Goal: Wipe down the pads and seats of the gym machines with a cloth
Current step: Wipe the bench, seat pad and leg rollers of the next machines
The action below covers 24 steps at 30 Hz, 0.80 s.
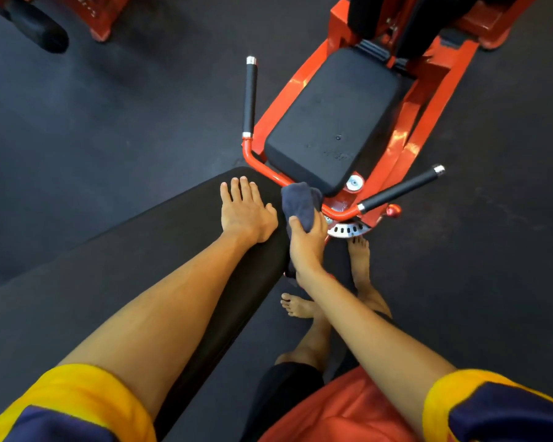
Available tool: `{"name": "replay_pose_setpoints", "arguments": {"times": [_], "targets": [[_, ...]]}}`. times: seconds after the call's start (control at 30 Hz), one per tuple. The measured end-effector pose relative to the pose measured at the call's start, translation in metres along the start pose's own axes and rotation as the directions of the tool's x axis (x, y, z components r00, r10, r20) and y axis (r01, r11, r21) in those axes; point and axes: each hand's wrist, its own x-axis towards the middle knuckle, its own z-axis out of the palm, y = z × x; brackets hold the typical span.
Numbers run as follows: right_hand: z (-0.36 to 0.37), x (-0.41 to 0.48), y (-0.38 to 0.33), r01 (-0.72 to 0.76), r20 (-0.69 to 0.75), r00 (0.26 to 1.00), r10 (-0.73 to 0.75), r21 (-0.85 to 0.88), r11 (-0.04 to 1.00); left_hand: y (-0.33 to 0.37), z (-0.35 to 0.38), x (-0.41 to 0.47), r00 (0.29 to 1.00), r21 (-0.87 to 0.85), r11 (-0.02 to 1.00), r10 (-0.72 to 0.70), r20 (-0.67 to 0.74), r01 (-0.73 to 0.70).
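One long pad (pixel 173 250) near, one seat pad (pixel 332 122) far, two black handles (pixel 250 97), one dark blue cloth (pixel 300 202) grasped in my right hand (pixel 307 242), my left hand (pixel 248 215) flat on the long pad, fingers straight

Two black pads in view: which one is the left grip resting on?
The long near pad: the left grip lies flat on its far end. The seat pad, inside the red frame, has no grip on it.

the dark rubber floor (pixel 109 122) carries a red machine frame (pixel 409 122) and two bare feet (pixel 359 260). a long black bench pad (pixel 173 237) crosses the lower left; the left hand (pixel 246 212) rests flat near the pad's end, where the right hand (pixel 307 244) grips a dark cloth (pixel 300 202).
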Motion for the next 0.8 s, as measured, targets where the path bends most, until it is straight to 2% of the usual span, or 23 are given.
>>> {"name": "replay_pose_setpoints", "arguments": {"times": [0.1, 0.17, 0.23, 0.3, 0.37, 0.43, 0.53, 0.6, 0.7, 0.8], "targets": [[-0.007, 0.040, -0.008, -0.138, 0.000, 0.990, 0.138, 0.059, 0.989, 0.002, 0.000, 0.000, 1.000, 0.003, 1.000, 0.007, 0.009, -0.007], [-0.012, 0.070, -0.012, -0.304, 0.054, 0.953, 0.299, 0.119, 0.945, 0.004, -0.001, 0.003, 1.000, -0.002, 1.000, 0.005, 0.010, -0.004], [-0.013, 0.089, -0.012, -0.402, 0.112, 0.913, 0.392, 0.093, 0.911, 0.005, -0.003, 0.006, 1.000, -0.004, 1.000, 0.000, 0.011, 0.000], [-0.013, 0.082, -0.015, -0.349, 0.086, 0.934, 0.346, 0.021, 0.937, 0.006, -0.003, 0.007, 1.000, 0.004, 1.000, -0.001, 0.008, 0.001], [-0.015, 0.054, -0.013, -0.212, 0.053, 0.975, 0.217, -0.075, 0.974, 0.007, -0.001, 0.008, 1.000, 0.011, 1.000, 0.001, 0.004, -0.001], [-0.023, 0.027, -0.004, -0.076, 0.108, 0.989, 0.097, -0.185, 0.980, 0.010, 0.001, 0.010, 1.000, 0.009, 1.000, 0.001, -0.002, -0.001], [-0.027, 0.035, -0.001, 0.036, 0.192, 0.981, 0.031, -0.332, 0.943, 0.014, 0.003, 0.014, 1.000, 0.003, 1.000, -0.016, -0.020, 0.016], [-0.020, 0.067, -0.013, 0.038, 0.203, 0.978, 0.055, -0.431, 0.901, 0.017, 0.003, 0.017, 0.999, -0.005, 1.000, -0.027, -0.038, 0.027], [0.000, 0.118, -0.047, 0.101, 0.378, 0.911, 0.164, -0.591, 0.800, 0.018, 0.000, 0.022, 0.997, -0.008, 0.998, -0.060, -0.045, 0.059], [0.010, 0.139, -0.070, 0.191, 0.465, 0.862, 0.201, -0.666, 0.721, 0.017, 0.000, 0.025, 0.996, -0.026, 0.996, -0.085, -0.040, 0.084]]}}
